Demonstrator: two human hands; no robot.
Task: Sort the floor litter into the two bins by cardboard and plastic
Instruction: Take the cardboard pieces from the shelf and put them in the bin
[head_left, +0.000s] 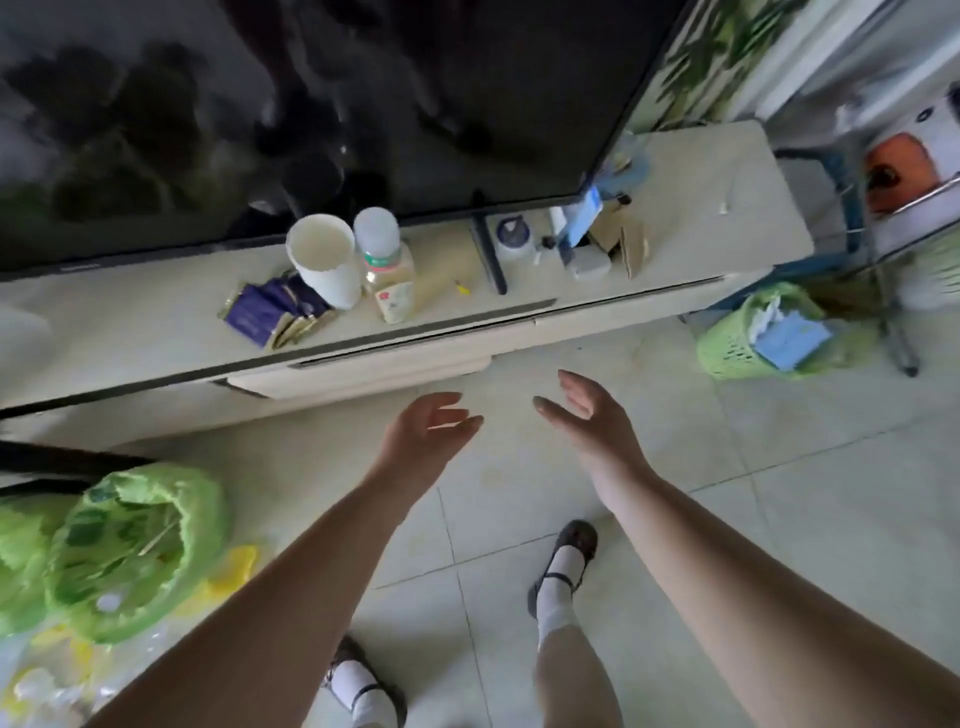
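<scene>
Pale tiled floor (675, 467) fills the lower part of the head view, seen from above by a standing person. A long cream TV cabinet (467, 332) crosses the scene, and everything here is placed against it.

Both arms reach forward, just in front of the cabinet's front edge. The left hand (423, 428) and the right hand (589, 415) hang above the floor with fingers loose and spread, palms turned toward each other, holding nothing.

There are 2 green bins. One green bin (727, 348) stands on the floor at the cabinet's right end, holding what looks like blue and white packaging. The other green bin (135, 551), lined with a green bag, sits in front of the cabinet's left end. Beside it, further from the cabinet, lies a heap of clear and yellow plastic litter (78, 670). Which bin takes which material cannot be told.

On the cabinet top stand a white cup (324, 267), a plastic bottle (384, 262) and purple packets (265, 314), below a dark television screen (311, 104).

The tiles directly under the hands show no litter, so the step in hand appears to be moving on to the next piece. To do it well, turn toward the heap near the left bin, pinch 1 piece at a time, and check its material before dropping it.
</scene>
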